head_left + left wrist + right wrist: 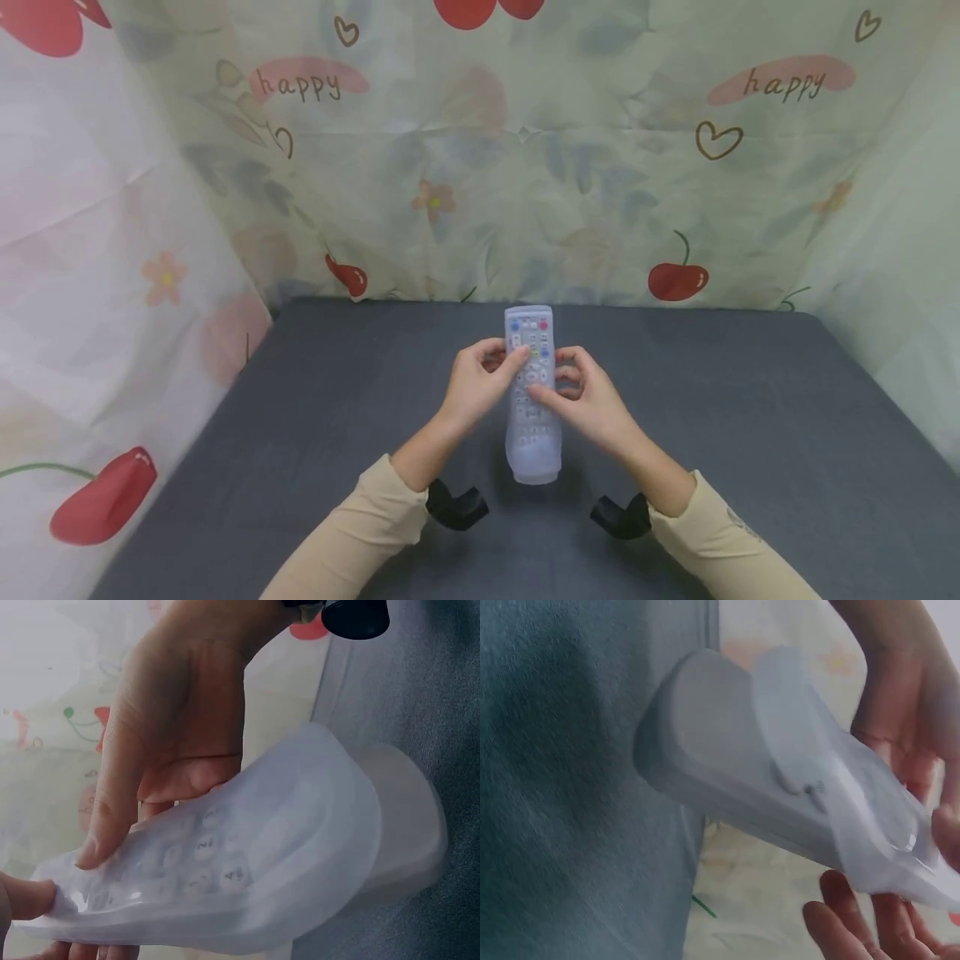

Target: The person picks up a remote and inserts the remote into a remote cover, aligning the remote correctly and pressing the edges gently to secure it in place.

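Note:
A pale remote control (712, 727) sits partly inside a translucent, loose-fitting cover (534, 457). Its button face is toward the head camera, and its blunt lower end sticks out past the flared mouth of the cover. On the left edge, my left hand (480, 379) grips it with the thumb on the buttons and fingers behind. My right hand (596, 404) holds the right edge a little lower, thumb likewise on the face. The cover's lower part stands away from the remote in both wrist views. Both hands hold it above the dark table (337, 400).
Black wrist-camera mounts (457, 507) jut inward below both wrists. A patterned cloth (525, 167) with cherries, hearts and the word "happy" hangs behind the table's far edge. More printed cloth lines the left side (90, 333).

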Available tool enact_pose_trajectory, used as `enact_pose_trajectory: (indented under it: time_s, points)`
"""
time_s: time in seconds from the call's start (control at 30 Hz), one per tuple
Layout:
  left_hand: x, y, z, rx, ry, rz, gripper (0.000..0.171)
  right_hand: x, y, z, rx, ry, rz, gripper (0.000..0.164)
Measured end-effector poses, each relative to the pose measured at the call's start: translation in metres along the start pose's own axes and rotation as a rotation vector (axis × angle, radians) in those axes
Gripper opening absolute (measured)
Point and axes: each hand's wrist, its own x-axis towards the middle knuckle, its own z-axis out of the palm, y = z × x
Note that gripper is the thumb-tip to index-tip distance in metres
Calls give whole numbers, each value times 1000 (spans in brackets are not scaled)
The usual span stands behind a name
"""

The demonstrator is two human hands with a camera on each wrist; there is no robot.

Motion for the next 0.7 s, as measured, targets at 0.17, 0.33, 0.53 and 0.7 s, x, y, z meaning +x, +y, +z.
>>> enact_pose_trajectory:
  time_s: [0.17, 0.33, 0.53, 0.7]
  points:
    - [1, 0, -1, -50, -23, -7, 26, 1, -2, -10, -30, -28, -14, 42]
    - [1, -2, -2, -43, -77, -7, 29, 5, -5, -17, -26, 30, -43, 36]
    - [0, -6, -2, 0, -138, 13, 31, 7, -9, -18, -116, 111, -109, 24]
    - [-1, -5, -4, 43, -200, 31, 32, 4, -10, -19, -208, 147, -185, 15]
